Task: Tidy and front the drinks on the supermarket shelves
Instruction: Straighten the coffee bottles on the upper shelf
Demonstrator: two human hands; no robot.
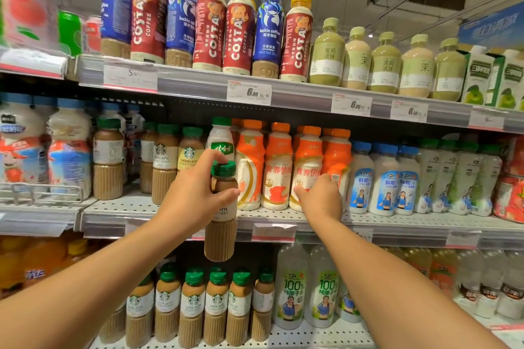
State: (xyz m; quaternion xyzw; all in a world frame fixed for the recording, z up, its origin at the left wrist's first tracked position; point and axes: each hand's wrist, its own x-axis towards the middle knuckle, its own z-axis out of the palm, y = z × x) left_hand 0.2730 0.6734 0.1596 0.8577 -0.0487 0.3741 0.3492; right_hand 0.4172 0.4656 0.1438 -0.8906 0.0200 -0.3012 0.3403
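Observation:
My left hand grips a green-capped Starbucks latte bottle by its neck and holds it in the air in front of the middle shelf's edge. My right hand reaches onto the middle shelf, its fingers curled round the lower part of an orange-capped bottle, with the thumb touching the neighbouring orange bottle. A green-capped white bottle stands behind the held latte. More Starbucks lattes stand on the middle shelf and in a row on the lower shelf.
The top shelf carries Costa bottles, blue Luckin coffee bottles and pale green tea bottles. Blue-capped coconut drinks stand right of the orange bottles. Price tags line the shelf rails. Coconut water bottles fill the lower right.

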